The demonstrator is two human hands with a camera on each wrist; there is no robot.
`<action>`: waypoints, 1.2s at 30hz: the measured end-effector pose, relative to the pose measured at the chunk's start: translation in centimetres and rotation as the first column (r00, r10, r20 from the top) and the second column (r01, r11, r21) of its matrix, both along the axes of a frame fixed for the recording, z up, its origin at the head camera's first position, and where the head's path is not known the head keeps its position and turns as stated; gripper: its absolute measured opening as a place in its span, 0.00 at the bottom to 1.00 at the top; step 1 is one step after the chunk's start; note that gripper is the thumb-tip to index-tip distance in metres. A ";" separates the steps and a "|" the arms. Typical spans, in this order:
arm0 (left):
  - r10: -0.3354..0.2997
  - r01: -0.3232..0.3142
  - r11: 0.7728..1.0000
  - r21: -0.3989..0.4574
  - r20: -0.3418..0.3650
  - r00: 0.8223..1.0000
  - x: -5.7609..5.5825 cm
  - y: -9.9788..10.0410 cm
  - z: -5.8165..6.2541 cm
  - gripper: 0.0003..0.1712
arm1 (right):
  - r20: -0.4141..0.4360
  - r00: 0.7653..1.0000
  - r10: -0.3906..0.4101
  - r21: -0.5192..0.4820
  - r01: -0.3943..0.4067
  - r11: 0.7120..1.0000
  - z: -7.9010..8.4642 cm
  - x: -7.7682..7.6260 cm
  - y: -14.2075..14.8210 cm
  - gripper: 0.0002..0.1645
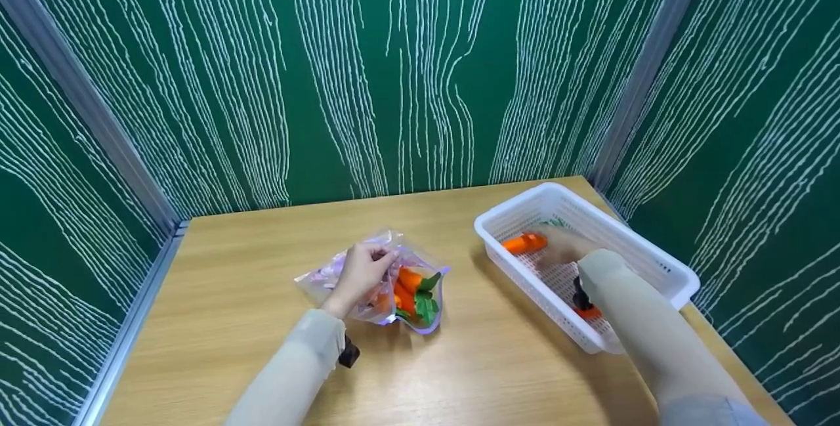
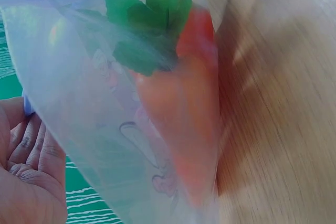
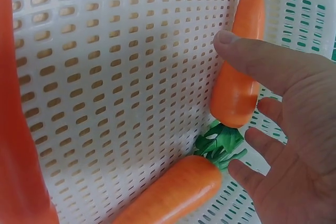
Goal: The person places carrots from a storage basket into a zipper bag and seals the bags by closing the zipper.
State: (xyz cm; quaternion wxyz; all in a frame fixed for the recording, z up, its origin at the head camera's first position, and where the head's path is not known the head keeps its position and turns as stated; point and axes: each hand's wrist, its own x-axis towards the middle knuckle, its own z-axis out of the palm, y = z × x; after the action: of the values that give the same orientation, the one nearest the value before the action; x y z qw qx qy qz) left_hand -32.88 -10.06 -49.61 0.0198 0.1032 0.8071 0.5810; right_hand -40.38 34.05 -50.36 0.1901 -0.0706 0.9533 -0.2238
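A clear zip bag with a purple zip edge and pink prints lies on the table, its mouth spread. Inside it are orange carrots with green leaves, seen through the plastic in the left wrist view. My left hand pinches the bag's rim between thumb and fingers. Over in the white basket, my right hand is around a carrot, its thumb straight across it and the other fingers spread along its side; firm contact cannot be made out. A second carrot with leaves lies below.
Another orange carrot is at the left edge of the right wrist view. The perforated basket stands at the table's right side. Green panels with white wavy lines surround the wooden table at the back and sides.
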 end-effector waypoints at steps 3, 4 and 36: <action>-0.004 0.004 1.000 0.020 0.019 1.000 0.0 0.0 0.0 0.13 | 0.018 1.000 -0.023 -0.005 0.023 1.000 -0.2 0.0 0.0 0.55; -0.004 0.003 1.000 0.022 0.023 1.000 0.0 0.0 0.0 0.13 | 0.015 1.000 -0.015 0.000 0.015 1.000 -0.2 0.0 0.1 0.54; 0.005 -0.005 1.000 0.007 0.081 0.997 0.2 -0.3 -0.1 0.13 | -0.119 0.977 0.178 0.033 -0.175 0.984 -1.2 0.1 1.2 0.24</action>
State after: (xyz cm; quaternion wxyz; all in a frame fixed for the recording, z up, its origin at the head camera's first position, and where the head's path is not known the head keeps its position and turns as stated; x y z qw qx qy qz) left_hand -32.64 -10.32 -49.75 0.0509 0.0775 0.8037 0.5878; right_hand -40.29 35.26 -51.57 0.1518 -0.1663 0.9555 -0.1909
